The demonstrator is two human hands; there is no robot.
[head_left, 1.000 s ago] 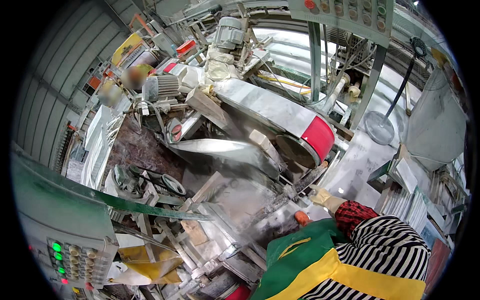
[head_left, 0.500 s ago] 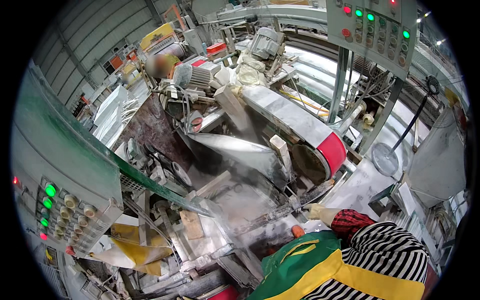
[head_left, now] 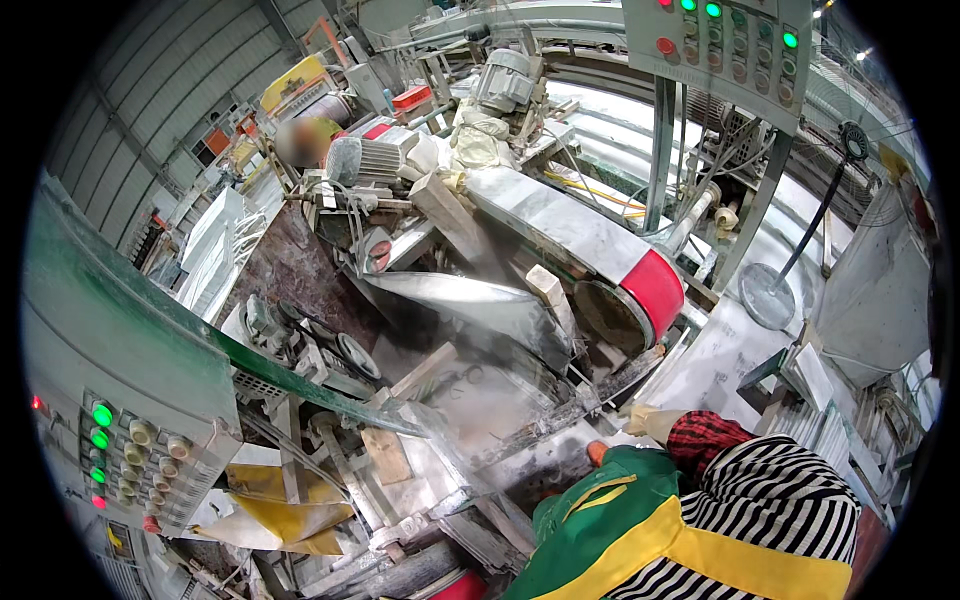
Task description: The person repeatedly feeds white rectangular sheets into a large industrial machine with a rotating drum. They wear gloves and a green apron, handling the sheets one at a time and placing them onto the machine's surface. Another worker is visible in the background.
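Observation:
My right hand (head_left: pixel 648 423), in an off-white glove below a red-and-black checked cuff, is beside the near rail (head_left: pixel 632 378) of a dusty machine. Its fingers are small and partly hidden, so I cannot tell whether they grip the rail. No left hand shows in the head view. Ahead of the hand, a large grey curved metal guard (head_left: pixel 470 300) slants over a wet, misty bed (head_left: pixel 490 405). To its right runs a long belt cover (head_left: pixel 570 225) with a red end. A small orange tip (head_left: pixel 597 453) pokes out beside my green apron (head_left: pixel 610 500); its kind is unclear.
A green control cabinet (head_left: pixel 130 350) with lit buttons stands at the left, another button panel (head_left: pixel 715 50) at the upper right. Wooden blocks (head_left: pixel 387 455) lie around the bed. A dusty fan (head_left: pixel 768 297) and stacked pale slabs (head_left: pixel 800 425) stand at the right. A person (head_left: pixel 308 140) is far off.
The view has shifted slightly, so the machinery sits a little further left. My right hand stays by the rail, nearly unmoved. More of the orange tip shows.

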